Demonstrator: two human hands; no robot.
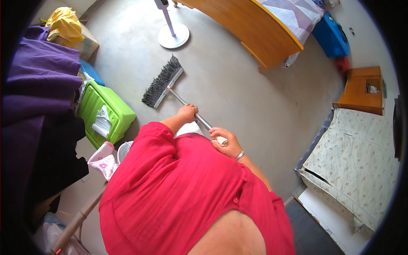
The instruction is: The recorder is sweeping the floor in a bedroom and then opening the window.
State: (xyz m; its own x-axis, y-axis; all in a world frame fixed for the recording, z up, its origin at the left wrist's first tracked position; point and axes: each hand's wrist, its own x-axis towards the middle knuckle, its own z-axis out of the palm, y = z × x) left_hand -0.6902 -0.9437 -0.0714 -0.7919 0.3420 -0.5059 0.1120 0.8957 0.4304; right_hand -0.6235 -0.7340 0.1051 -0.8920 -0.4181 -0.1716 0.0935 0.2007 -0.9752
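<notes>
A long-handled broom (163, 80) with a wide head of dark grey bristles lies against the grey floor, ahead and a little to the left of me. Its metal handle slants back toward my body. My left hand (188, 112) is wrapped round the handle's middle stretch. Near the pale top end of the handle, my right hand (227, 143) closes round it, with a silver bracelet on that wrist. Both forearms come out of red sleeves.
A white round stand base (173, 36) stands beyond the broom. To the left is a green storage box (108, 112) beside purple cloth (40, 80). A wooden bed end (250, 29) is at the far right, a blue bin (330, 36) behind it. A flowered mattress (350, 157) lies right.
</notes>
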